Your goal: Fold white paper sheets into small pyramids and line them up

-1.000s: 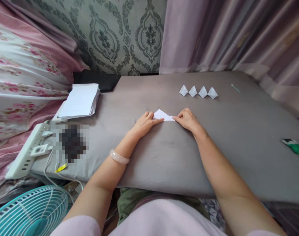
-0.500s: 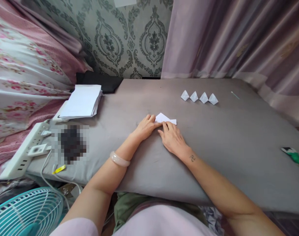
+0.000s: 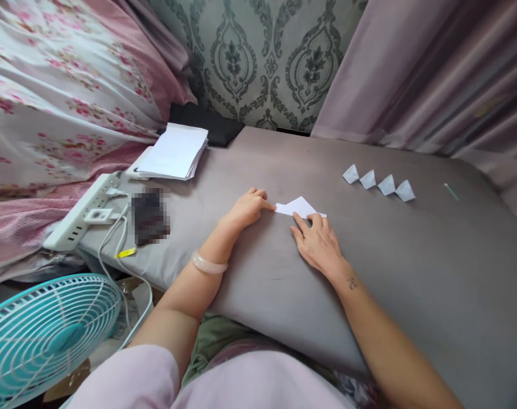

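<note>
A folded piece of white paper [image 3: 299,205] lies flat on the cloth, with a pointed peak in the middle and a narrow strip along its bottom edge. At its left tip rests the outstretched index finger of my left hand [image 3: 250,207]; the other fingers are bent. My right hand [image 3: 318,238] presses its fingertips on the lower right edge of the paper, thumb and fingers apart. Several small folded paper pieces [image 3: 386,184] with pointed tops stand in a slanting row beyond my right hand.
A stack of white paper [image 3: 173,150] lies at the back left, near a black item [image 3: 219,130]. A power strip [image 3: 82,213] with cables, a blurred dark object [image 3: 150,217] and a yellow tag [image 3: 126,253] are at left. A turquoise fan [image 3: 66,338] stands below. A thin stick [image 3: 451,192] lies far right.
My left hand has drawn back to the left tip of the paper, uncovering its left side. My right hand has shifted right along the lower edge. The view has turned leftward and tilted.
</note>
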A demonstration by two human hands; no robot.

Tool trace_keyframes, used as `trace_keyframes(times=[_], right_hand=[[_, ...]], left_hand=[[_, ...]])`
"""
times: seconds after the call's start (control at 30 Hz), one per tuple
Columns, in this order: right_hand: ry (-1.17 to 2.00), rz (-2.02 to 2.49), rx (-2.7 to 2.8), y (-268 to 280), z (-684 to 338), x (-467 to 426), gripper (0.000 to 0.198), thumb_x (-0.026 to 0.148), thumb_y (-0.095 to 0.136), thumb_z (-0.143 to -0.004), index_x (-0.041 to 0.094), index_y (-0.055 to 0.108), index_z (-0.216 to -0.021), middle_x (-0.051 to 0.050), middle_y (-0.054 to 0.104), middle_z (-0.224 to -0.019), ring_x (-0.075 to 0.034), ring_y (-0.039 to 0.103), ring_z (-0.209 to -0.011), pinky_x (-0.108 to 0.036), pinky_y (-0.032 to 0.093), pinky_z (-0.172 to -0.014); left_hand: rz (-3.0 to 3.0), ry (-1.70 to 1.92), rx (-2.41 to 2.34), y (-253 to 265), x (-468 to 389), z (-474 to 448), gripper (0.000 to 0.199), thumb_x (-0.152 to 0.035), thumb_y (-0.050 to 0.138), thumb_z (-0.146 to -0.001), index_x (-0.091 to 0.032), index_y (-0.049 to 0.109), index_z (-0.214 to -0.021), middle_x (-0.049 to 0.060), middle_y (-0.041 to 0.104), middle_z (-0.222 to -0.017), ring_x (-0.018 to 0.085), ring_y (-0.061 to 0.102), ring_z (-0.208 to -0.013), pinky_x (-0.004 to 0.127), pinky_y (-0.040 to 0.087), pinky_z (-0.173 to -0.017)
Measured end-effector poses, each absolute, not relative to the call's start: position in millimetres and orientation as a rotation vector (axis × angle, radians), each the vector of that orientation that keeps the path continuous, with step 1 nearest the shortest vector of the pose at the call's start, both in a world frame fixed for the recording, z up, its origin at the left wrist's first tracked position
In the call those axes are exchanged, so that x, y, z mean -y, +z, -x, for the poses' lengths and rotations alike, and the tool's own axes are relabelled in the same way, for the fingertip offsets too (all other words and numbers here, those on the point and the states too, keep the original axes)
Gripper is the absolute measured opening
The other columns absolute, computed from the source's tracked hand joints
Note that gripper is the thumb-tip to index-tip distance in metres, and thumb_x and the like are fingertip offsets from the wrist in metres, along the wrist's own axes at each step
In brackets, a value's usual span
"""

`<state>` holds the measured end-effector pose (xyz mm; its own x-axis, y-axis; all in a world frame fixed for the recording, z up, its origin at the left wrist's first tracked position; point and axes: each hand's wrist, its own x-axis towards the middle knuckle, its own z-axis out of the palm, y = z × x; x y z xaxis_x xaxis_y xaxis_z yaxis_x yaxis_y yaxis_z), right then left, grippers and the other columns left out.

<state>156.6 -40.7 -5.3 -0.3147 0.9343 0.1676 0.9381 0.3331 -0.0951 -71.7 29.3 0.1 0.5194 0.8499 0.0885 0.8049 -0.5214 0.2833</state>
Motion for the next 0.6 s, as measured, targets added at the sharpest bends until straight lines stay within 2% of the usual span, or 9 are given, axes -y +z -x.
trace_keyframes(times=[0.17, 0.23, 0.33, 0.47, 0.6], right_hand=[[-0.027, 1.707, 2.408, -2.3, -156.3, 37.8, 0.046, 0.043, 0.035, -0.095, 0.026, 0.054, -0.133, -0.016, 0.051, -0.114, -0.029, 0.045, -0.102, -0.042, 0.041, -0.086], [-0.03, 1.714, 2.414, -0.9, -155.6, 37.2, 0.046, 0.043, 0.035, -0.095, 0.026, 0.054, -0.133, -0.016, 0.051, -0.114, -0.029, 0.045, -0.101, -0.042, 0.041, -0.085], [-0.008, 1.739, 2.422, 1.1, -154.7, 37.1, 0.046, 0.043, 0.035, -0.095, 0.025, 0.054, -0.133, -0.016, 0.051, -0.115, -0.029, 0.045, -0.102, -0.042, 0.041, -0.086], [0.049, 1.744, 2.416, 2.7, -156.1, 37.7, 0.046, 0.041, 0.035, -0.095, 0.025, 0.053, -0.135, -0.016, 0.051, -0.117, -0.03, 0.046, -0.104, -0.042, 0.041, -0.087], [0.137, 1.735, 2.386, 3.1, -161.4, 38.4, 0.047, 0.04, 0.032, -0.096, 0.022, 0.054, -0.133, -0.016, 0.051, -0.12, -0.03, 0.046, -0.108, -0.042, 0.043, -0.086]], left_hand=[[-2.514, 0.403, -1.636, 12.4, -26.0, 76.3, 0.04, -0.001, 0.041, -0.076, -0.015, 0.074, -0.095, 0.013, 0.064, -0.103, 0.024, 0.051, -0.097, 0.035, 0.045, -0.085], [-2.554, 0.546, -1.503, 12.6, -19.9, 61.3, 0.043, -0.002, 0.036, -0.081, -0.014, 0.068, -0.108, 0.012, 0.063, -0.111, 0.022, 0.052, -0.103, 0.034, 0.044, -0.091], [-2.614, 0.494, -1.161, 6.8, -8.3, 34.0, 0.047, -0.003, 0.035, -0.085, -0.013, 0.053, -0.128, 0.013, 0.057, -0.125, 0.019, 0.051, -0.114, 0.031, 0.044, -0.095], [-2.638, 0.356, -1.159, 0.2, 1.5, 18.1, 0.041, -0.013, 0.034, -0.093, -0.013, 0.046, -0.132, 0.014, 0.057, -0.121, 0.022, 0.051, -0.112, 0.034, 0.046, -0.093], [-2.713, 0.315, -1.135, -0.1, 0.3, 21.4, 0.039, -0.022, 0.031, -0.097, -0.013, 0.051, -0.129, 0.013, 0.057, -0.116, 0.022, 0.052, -0.107, 0.033, 0.046, -0.092]])
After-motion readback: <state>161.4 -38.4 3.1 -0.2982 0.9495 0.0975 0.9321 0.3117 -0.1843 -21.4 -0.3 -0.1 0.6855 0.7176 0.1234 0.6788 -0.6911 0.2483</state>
